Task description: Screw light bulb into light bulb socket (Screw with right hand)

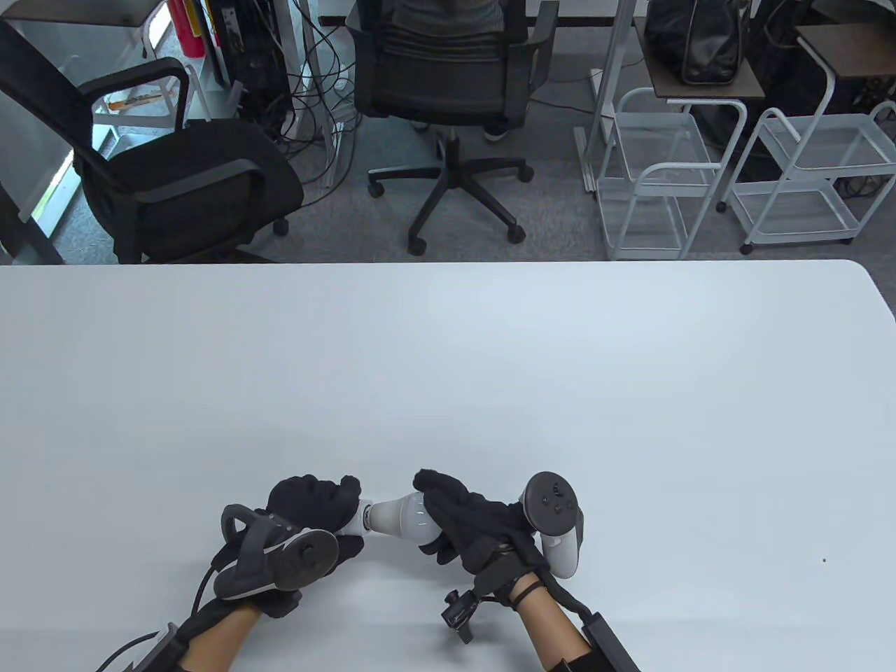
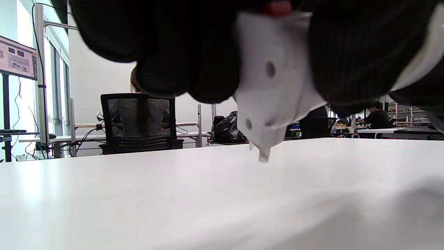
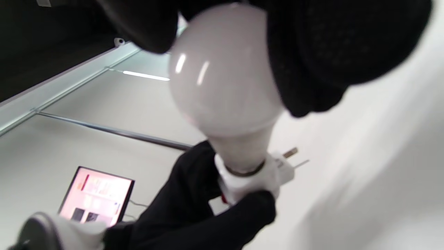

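Note:
A white light bulb (image 1: pixel 402 516) lies sideways between my hands, its base seated in a white plug-in socket (image 1: pixel 358 519). My left hand (image 1: pixel 315 505) grips the socket just above the table (image 1: pixel 448 364). My right hand (image 1: pixel 458 521) grips the bulb's round end. In the left wrist view the socket (image 2: pixel 274 86) shows between my fingers (image 2: pixel 180 52), its plug prongs pointing at the table. In the right wrist view the bulb (image 3: pixel 225 76) fills the top, held by my fingers (image 3: pixel 329 45), with the socket (image 3: pixel 256 178) and the left hand (image 3: pixel 204 211) below it.
The white table's far edge runs across the middle of the table view. Beyond it stand two black office chairs (image 1: pixel 448 77) and white wire carts (image 1: pixel 651 175). A small dark speck (image 1: pixel 824 560) lies on the table at the right.

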The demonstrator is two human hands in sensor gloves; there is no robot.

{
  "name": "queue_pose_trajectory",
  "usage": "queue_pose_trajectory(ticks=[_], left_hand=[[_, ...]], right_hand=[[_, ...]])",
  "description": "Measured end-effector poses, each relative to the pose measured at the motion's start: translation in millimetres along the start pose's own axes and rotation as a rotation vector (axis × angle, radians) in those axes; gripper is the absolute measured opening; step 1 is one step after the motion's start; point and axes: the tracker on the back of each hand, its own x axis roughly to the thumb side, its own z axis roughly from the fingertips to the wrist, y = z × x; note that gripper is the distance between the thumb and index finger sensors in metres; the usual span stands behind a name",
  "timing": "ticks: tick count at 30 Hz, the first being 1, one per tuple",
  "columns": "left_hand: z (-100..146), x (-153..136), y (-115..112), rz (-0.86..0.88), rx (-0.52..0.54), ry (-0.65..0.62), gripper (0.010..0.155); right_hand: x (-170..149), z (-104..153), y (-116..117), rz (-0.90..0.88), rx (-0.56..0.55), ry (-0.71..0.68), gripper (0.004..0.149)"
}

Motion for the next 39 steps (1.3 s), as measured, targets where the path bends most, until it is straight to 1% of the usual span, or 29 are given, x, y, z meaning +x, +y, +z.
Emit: queue_pose_trajectory(ticks=[2, 5, 9, 11, 13, 16, 19, 22, 24, 26, 32, 37, 39], left_hand=[[-0.1, -1.0, 0.1, 0.007, -0.002, 0.003, 0.074], [0.5, 0.3, 0.1, -0.002, -0.001, -0.005, 0.074], [0.1, 1.2, 1.6, 0.007, 0.008, -0.005, 0.074], [0.1, 1.9, 1.0, -0.008, 0.006, -0.008, 0.074], [0.4, 1.1, 0.9, -0.005, 0.007, -0.003, 0.074], [0.8, 0.8, 1.5, -0.005, 0.010, -0.005, 0.074], [0.8, 1.4, 1.1, 0.005, 0.007, -0.013, 0.074], [0.5, 1.6, -0.3, 0.023, 0.004, -0.014, 0.074], [0.9, 2.3, 0.1, -0.001, 0.010, -0.016, 0.074], [1.0, 1.4, 1.5, -0.012, 0.020, -0.009, 0.074], [1.7, 3.4, 2.7, -0.035, 0.044, -0.009, 0.074], [1.1, 1.2, 1.0, 0.020, 0.027, 0.001, 0.074], [1.4, 1.2, 1.3, 0.008, 0.036, 0.005, 0.074]], right_hand=[[1.6, 0.0, 2.4, 0.029, 0.029, -0.005, 0.059], [0.8, -0.6, 1.8, 0.020, 0.025, 0.008, 0.059], [-2.2, 0.6, -1.0, -0.007, 0.000, 0.016, 0.051], [-1.8, 0.7, -0.8, 0.002, -0.010, 0.009, 0.052], [-0.6, 0.0, 0.7, 0.010, 0.037, -0.001, 0.057], [0.2, -0.4, 1.4, 0.016, 0.032, -0.004, 0.057], [-0.8, 0.2, -0.8, 0.014, -0.005, 0.007, 0.052], [0.8, 0.4, -1.7, 0.036, -0.013, 0.000, 0.048], [-0.3, 0.0, -1.1, 0.027, 0.001, -0.002, 0.050], [-3.1, -0.6, 1.7, -0.011, 0.046, 0.008, 0.056], [0.9, -1.3, 1.0, 0.011, 0.021, 0.013, 0.054], [3.2, 0.1, 0.8, 0.051, 0.020, 0.000, 0.056], [2.3, -0.9, 4.0, 0.035, 0.081, 0.006, 0.059]])
